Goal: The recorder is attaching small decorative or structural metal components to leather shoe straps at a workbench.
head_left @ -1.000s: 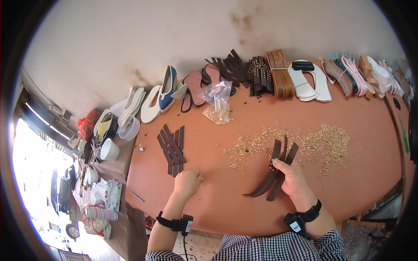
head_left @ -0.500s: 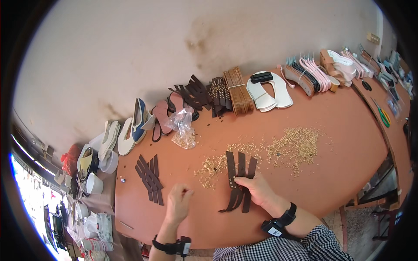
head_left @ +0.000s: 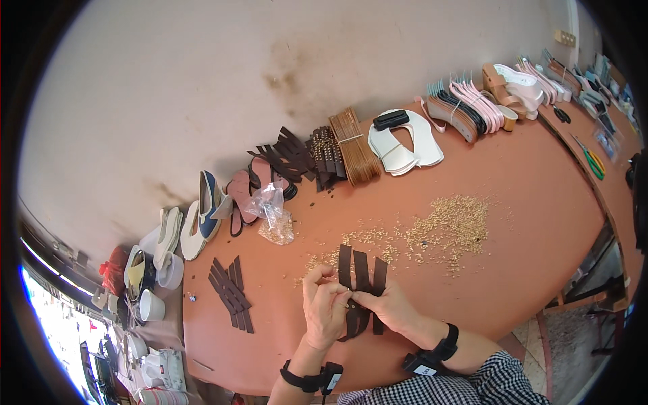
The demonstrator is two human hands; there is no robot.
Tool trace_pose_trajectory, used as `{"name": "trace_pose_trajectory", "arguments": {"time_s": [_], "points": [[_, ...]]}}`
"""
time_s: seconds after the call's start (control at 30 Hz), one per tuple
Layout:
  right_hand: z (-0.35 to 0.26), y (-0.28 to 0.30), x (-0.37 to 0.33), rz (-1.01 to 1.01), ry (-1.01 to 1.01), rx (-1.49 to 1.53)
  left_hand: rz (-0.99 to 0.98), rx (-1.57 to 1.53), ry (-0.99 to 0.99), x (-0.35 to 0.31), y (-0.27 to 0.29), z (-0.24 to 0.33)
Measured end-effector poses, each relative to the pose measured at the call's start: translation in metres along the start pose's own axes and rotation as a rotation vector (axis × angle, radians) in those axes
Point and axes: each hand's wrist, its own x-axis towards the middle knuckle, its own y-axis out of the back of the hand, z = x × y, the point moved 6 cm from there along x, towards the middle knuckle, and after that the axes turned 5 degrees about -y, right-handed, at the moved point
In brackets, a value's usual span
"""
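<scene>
Near the left edge of the table (head_left: 526,283), crossed dark strips (head_left: 231,297) are laid flat. By the far edge a clear bag (head_left: 273,229) is set. Toward the near edge, the fingertips of the left hand (head_left: 325,312) are closed together against a dark strap piece (head_left: 362,270); whether anything is pinched cannot be told. The piece is gripped between thumb and fingers by the right hand (head_left: 393,308). Gold bits (head_left: 453,226) are scattered beyond.
</scene>
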Motion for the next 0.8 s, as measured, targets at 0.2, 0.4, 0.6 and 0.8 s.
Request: {"name": "trace_pose_trajectory", "arguments": {"time_s": [0.2,0.4,0.6,0.8], "points": [[0.000,0.001,0.001,-0.010,0.018,-0.029,-0.002,-0.005,0.015,0.002,0.001,0.000],[-0.012,-0.002,-0.002,0.014,0.140,-0.173,0.010,-0.202,0.285,-0.007,-0.005,-0.010],[-0.010,-0.001,-0.003,0.036,0.127,-0.234,0.050,-0.128,0.261,-0.010,-0.007,-0.013],[-0.009,0.003,-0.001,0.093,0.202,-0.348,0.081,-0.256,0.298,-0.017,-0.015,-0.022]]}}
